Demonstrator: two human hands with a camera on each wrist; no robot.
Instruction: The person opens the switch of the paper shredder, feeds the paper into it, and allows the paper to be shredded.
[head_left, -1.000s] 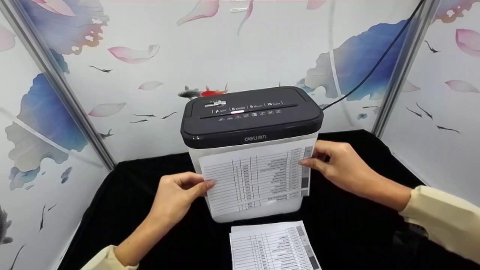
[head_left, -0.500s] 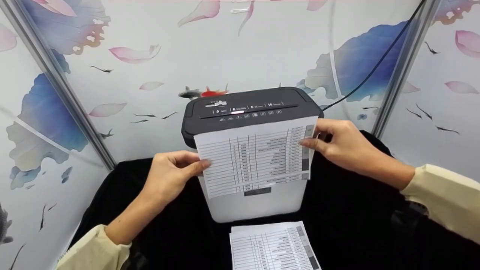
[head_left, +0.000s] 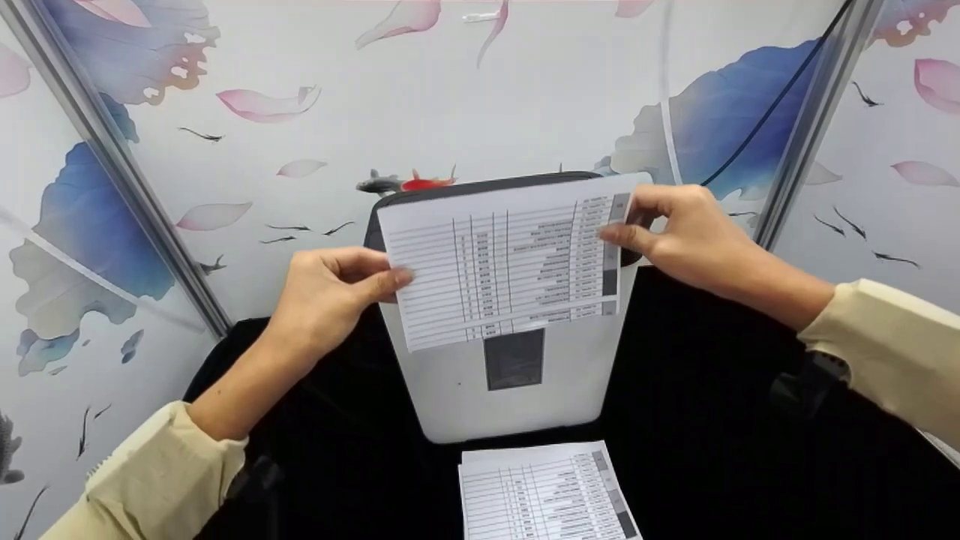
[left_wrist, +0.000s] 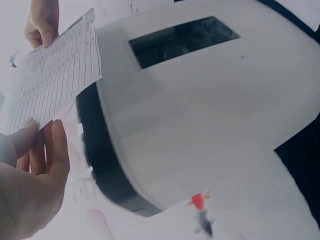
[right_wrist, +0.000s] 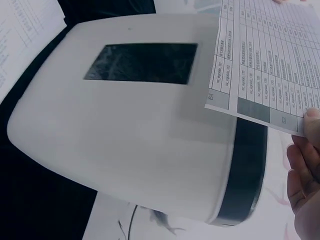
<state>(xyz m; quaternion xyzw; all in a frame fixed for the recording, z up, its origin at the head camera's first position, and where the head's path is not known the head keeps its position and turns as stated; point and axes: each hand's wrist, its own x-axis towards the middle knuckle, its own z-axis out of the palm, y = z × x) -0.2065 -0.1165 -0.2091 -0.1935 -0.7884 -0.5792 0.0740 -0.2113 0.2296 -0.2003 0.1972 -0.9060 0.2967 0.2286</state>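
Observation:
A printed sheet of paper [head_left: 517, 262], ruled like a table, is held up in front of a paper shredder [head_left: 442, 390] with a white bin and dark top. My left hand [head_left: 330, 292] pinches its left edge between thumb and fingers. At the opposite edge, my right hand [head_left: 682, 232] pinches it the same way. The sheet hides most of the shredder's lid and its slot. In the left wrist view the paper [left_wrist: 60, 75] stands out past the dark lid [left_wrist: 107, 155]. The right wrist view shows the grey-marked edge of the paper [right_wrist: 265, 75] under the thumb.
A stack of printed sheets [head_left: 544, 495] lies on the black cloth [head_left: 697, 420] in front of the shredder. A dark window [head_left: 514, 360] is set in the bin. A black cord [head_left: 780, 97] runs up to the right. Patterned panels [head_left: 480, 97] enclose the back and sides.
Both hands have raised the sheet from the front of the bin to the height of the lid, covering the slot and uncovering the bin's window. The stack has stayed put.

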